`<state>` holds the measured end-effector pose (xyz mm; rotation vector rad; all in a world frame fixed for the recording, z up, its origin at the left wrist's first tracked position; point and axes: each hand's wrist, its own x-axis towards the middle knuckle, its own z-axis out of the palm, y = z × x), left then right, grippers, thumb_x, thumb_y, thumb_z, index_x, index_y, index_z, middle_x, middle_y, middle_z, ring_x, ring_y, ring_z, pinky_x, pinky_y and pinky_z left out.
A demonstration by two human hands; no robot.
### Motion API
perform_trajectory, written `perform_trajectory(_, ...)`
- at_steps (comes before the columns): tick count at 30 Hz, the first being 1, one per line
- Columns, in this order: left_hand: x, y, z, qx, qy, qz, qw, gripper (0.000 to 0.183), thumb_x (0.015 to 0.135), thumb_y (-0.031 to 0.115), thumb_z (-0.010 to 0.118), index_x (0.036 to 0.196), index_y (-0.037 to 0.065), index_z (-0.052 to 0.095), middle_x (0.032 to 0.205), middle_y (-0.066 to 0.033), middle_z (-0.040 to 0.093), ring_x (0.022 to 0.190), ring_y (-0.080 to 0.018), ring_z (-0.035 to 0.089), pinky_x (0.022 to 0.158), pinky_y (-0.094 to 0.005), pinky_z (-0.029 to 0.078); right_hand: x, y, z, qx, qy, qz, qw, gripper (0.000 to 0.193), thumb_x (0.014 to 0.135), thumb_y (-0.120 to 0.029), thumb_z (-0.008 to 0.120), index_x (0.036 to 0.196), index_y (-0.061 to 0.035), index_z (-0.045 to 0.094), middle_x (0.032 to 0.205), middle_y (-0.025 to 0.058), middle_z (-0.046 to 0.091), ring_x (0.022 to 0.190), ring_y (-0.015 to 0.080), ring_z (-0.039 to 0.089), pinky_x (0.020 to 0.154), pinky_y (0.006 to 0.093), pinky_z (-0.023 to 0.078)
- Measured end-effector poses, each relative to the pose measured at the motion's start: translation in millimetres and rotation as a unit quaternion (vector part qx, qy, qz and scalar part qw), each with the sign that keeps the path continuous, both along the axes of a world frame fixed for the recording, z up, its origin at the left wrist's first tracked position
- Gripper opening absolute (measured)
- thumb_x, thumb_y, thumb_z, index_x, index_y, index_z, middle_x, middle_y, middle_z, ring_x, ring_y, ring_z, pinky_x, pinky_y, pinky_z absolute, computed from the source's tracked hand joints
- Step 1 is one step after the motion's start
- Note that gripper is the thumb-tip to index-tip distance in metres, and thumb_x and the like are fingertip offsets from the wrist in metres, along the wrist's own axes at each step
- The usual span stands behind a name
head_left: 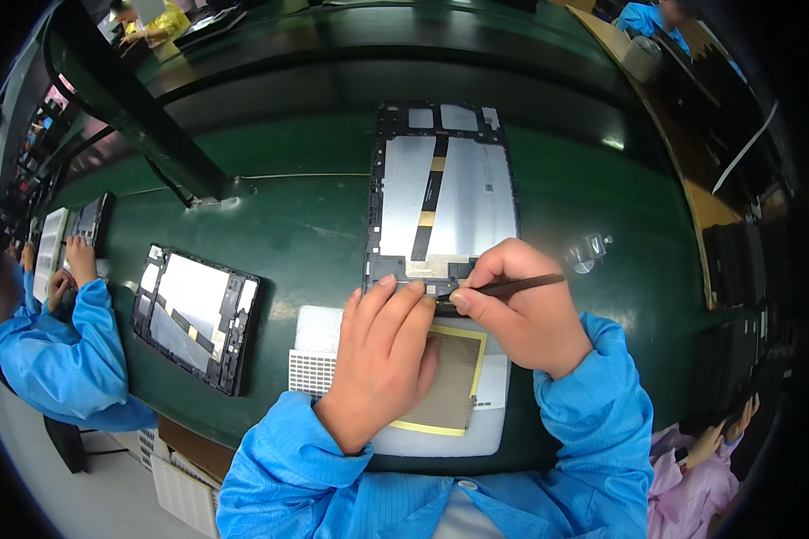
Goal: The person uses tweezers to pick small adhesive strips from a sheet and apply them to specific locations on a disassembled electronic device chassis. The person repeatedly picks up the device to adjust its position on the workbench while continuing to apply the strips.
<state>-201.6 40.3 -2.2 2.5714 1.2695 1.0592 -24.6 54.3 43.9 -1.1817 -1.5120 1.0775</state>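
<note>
In front of me lies an opened tablet housing with a dark frame, silver inner plate and a black ribbon cable running down it. My left hand lies flat, fingers stretched out, its fingertips on the housing's near edge. Between thumb and fingers, my right hand pinches dark tweezers. Their tip points left at that same near edge, close to my left fingertips; what it touches is too small to tell. Beneath my left hand are a yellow-edged sheet and a sheet of small dark labels on a white foam pad.
Left of me lies a second opened tablet housing. A black post rises from the green table. A small clear plastic piece lies to the right. A co-worker in blue sits at the left, another in pink at the right.
</note>
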Motion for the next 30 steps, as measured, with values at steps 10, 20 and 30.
perform_trajectory(10,2.3,-0.5,-2.7,-0.016,0.041,-0.003,0.999,0.062,0.060,0.011,0.078,0.114,-0.001,0.051,0.124,-0.0206,0.045,0.118,-0.0436,0.040,0.098,-0.0507,0.037,40.1,-91.0,-51.0,-0.185,0.113,-0.047,0.975,0.019,0.077,-0.002,0.071,0.085,-0.0010,0.054,0.081,0.0050,0.060,0.074,0.0090,0.055,0.065,0.0249,0.046)
perform_trajectory(20,4.1,-2.9,-9.5,0.010,0.060,0.022,0.998,0.059,0.063,0.021,0.077,0.114,0.001,0.054,0.124,-0.0193,0.045,0.118,-0.0409,0.037,0.096,-0.0512,0.037,40.1,-93.2,-52.1,-0.211,0.100,-0.012,0.972,0.016,0.081,-0.002,0.068,0.089,-0.0004,0.053,0.082,0.0065,0.061,0.076,0.0102,0.058,0.065,0.0250,0.048)
perform_trajectory(30,2.6,-4.0,-8.2,-0.008,0.081,-0.005,0.997,0.073,0.061,0.016,0.079,0.120,-0.006,0.042,0.127,-0.0265,0.038,0.119,-0.0485,0.035,0.101,-0.0550,0.033,42.6,-89.0,-48.4,-0.197,0.171,-0.056,0.964,0.014,0.083,0.002,0.064,0.087,0.0015,0.050,0.079,0.0110,0.062,0.071,0.0170,0.065,0.064,0.0282,0.054)
